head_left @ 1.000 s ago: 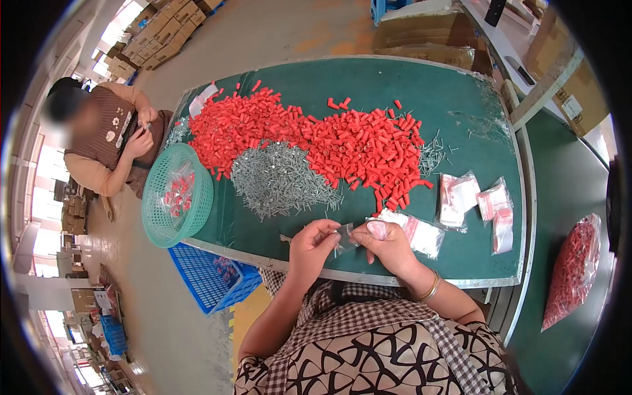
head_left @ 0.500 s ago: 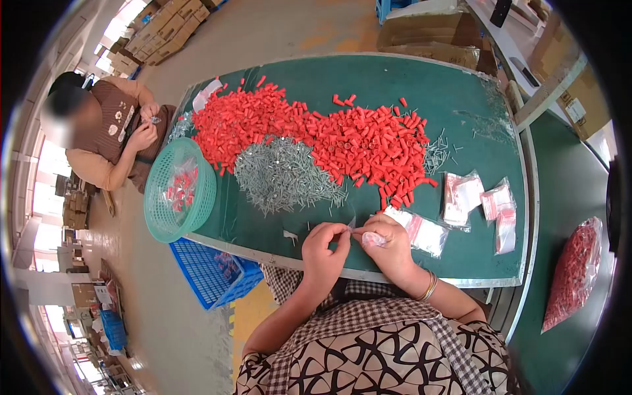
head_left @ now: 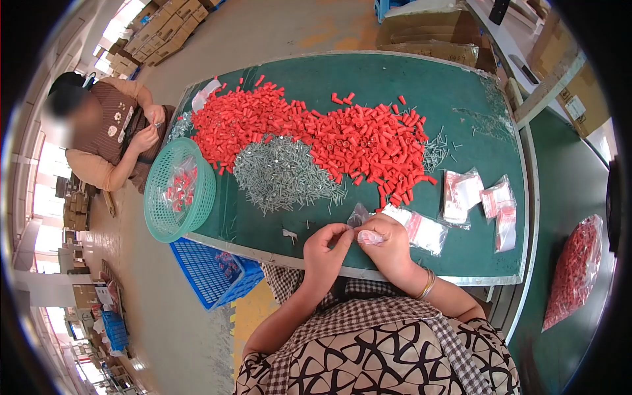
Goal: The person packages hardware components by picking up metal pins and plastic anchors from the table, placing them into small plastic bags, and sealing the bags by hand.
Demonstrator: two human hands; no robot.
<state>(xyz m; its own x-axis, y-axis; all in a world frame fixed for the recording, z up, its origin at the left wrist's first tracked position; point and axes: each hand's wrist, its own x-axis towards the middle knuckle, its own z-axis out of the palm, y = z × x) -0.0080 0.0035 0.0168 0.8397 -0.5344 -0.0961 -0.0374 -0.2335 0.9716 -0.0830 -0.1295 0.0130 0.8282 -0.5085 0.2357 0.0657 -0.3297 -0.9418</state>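
A small clear plastic bag point(head_left: 358, 214) stands up between my two hands at the near edge of the green table. My left hand point(head_left: 325, 255) pinches its edge between thumb and forefinger. My right hand point(head_left: 391, 253) grips the bag from the other side, fingers closed, with crumpled clear plastic point(head_left: 370, 237) showing in its fist. Whether that is the same bag, I cannot tell. Beyond my hands lie a heap of grey screws point(head_left: 283, 174) and a long pile of red plastic plugs point(head_left: 368, 141). Flat bags with red stripes point(head_left: 426, 234) lie right beside my right hand.
More stacks of bags point(head_left: 463, 196) lie at the right. A green basket point(head_left: 153, 220) with filled bags sits at the table's left edge, above a blue crate point(head_left: 197, 276). A co-worker point(head_left: 112, 125) handles something small at far left. A big bag of red pieces point(head_left: 574, 273) is at right.
The clear bag now shows wider above my fingertips. My left hand has shifted slightly toward my right hand, and its fingertips are closer in. The co-worker's hands have moved a little.
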